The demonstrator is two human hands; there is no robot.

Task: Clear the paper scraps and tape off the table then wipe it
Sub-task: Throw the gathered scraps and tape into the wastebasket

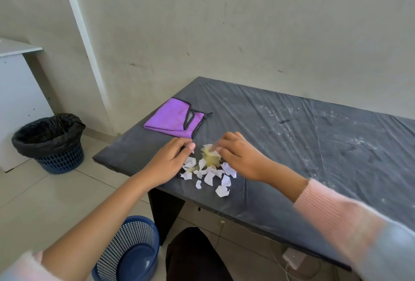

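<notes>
Several torn white paper scraps point(210, 176) lie in a small heap near the front left edge of the dark table point(292, 137). A crumpled wad of yellowish tape point(211, 159) sits at the heap's far side. My right hand point(242, 157) is over it, its blurred fingertips pinching the tape and a scrap. On the tabletop just left of the heap rests my left hand point(170, 161), fingers loosely curled, holding nothing that shows. A folded purple cloth point(173, 119) lies at the table's far left corner.
A blue mesh basket point(130, 251) stands on the floor below the table's front left corner. A second blue bin lined with a black bag point(50, 141) stands further left by a white cabinet point(15, 92). White smudges mark the table's right half.
</notes>
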